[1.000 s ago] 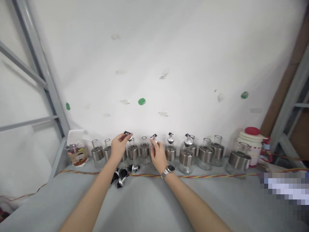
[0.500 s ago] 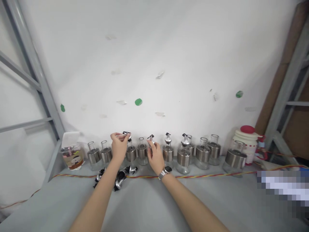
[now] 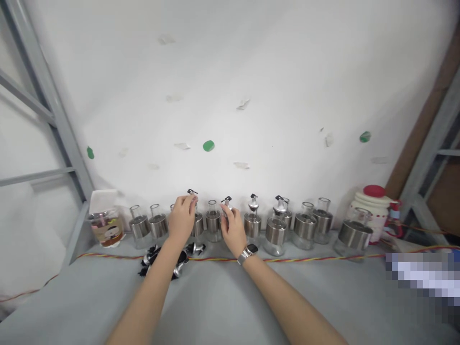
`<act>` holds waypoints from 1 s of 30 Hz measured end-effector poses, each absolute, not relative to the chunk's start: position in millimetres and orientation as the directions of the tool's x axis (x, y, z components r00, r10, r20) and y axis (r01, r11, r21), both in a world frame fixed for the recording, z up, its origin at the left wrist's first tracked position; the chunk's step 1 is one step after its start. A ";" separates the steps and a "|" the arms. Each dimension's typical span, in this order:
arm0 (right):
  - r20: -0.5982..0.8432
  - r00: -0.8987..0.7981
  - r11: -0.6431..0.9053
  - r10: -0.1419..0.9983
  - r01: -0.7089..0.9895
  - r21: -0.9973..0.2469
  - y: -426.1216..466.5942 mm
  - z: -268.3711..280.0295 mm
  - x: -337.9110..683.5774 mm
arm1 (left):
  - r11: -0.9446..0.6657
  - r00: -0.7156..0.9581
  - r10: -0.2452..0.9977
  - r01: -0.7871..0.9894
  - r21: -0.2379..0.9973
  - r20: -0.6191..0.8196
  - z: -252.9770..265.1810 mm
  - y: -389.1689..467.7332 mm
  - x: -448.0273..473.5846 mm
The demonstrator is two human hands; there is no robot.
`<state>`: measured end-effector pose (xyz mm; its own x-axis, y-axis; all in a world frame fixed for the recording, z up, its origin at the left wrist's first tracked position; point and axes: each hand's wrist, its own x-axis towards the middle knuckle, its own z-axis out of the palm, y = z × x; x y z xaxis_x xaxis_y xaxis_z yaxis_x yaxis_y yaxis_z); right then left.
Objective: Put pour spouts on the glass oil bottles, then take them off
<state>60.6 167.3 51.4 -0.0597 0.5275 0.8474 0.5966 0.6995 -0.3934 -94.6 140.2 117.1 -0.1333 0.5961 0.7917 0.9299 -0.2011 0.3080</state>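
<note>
My left hand [image 3: 182,218] is closed on a pourer stopper [image 3: 192,192] with a black flip lid, over the neck of a glass bottle [image 3: 198,227] with a steel band. My right hand [image 3: 234,229], a watch on its wrist, has its thumb and fingers curled around another pourer stopper [image 3: 226,199]; the bottle under it is mostly hidden by the hand. Between my hands stands an unstoppered bottle [image 3: 213,221]. Right of them, two bottles carry stoppers, one on a rear bottle [image 3: 253,225] and one on a front bottle [image 3: 276,235]. Loose pourer stoppers [image 3: 194,248] lie in a pile beside my left forearm.
Unstoppered bottles [image 3: 158,224] stand at the left, and several more [image 3: 304,227] at the right. A twisted red-yellow wire [image 3: 302,259] runs across the grey surface [image 3: 230,302]. A labelled tub [image 3: 108,230] stands far left, a red-lidded jar [image 3: 372,201] far right. Metal frame posts flank the white wall.
My left hand has turned and come down over the stopper, which now stands more upright on the bottle. The right hand stays at its stopper. The view has shifted slightly.
</note>
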 end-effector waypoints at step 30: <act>0.850 -0.075 0.724 0.522 0.566 -0.395 167.2 50.5 60.3 | -0.122 -0.002 0.368 0.991 0.050 0.930 73.4 159.1 -98.5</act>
